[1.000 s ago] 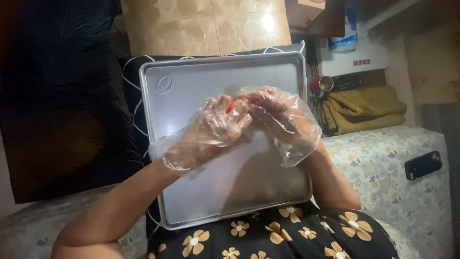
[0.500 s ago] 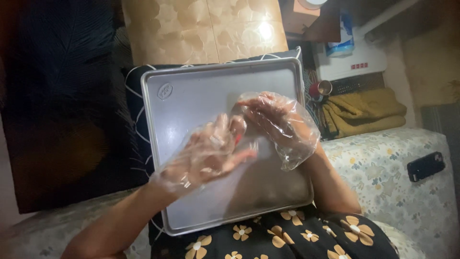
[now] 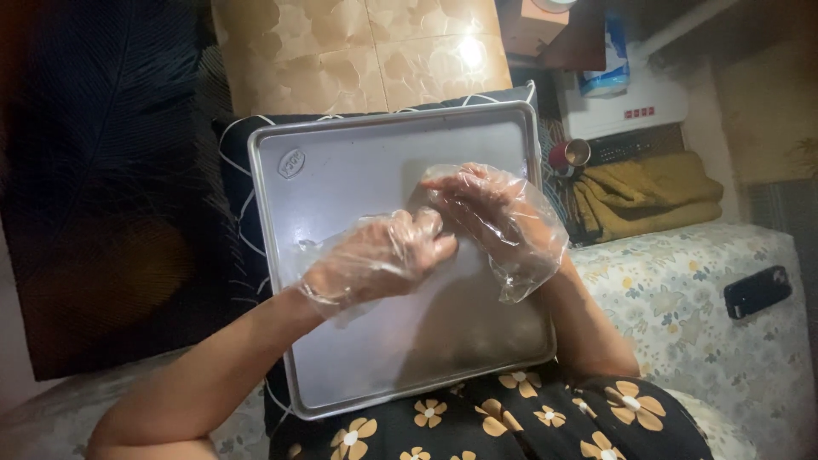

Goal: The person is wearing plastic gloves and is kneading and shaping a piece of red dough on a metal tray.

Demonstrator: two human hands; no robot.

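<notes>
left hand (image 3: 375, 260) curled, gloved, fingertips meeting right hand (image 3: 494, 217) | right also curled; contents, if any, cannot tell | both above tray (image 3: 341, 170) centre | tray flat on lap, catching surface

Both hands in thin clear plastic gloves, fingertips meeting in the middle. Left hand (image 3: 375, 260) curled loosely, right hand (image 3: 494, 213) bent at the wrist, forearms bare and angled inward.

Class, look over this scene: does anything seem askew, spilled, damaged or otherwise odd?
Nothing spilled or damaged. The metal tray sits slightly askew on a dark cushion. Both the left hand and right hand wear loose, baggy plastic gloves.
</notes>
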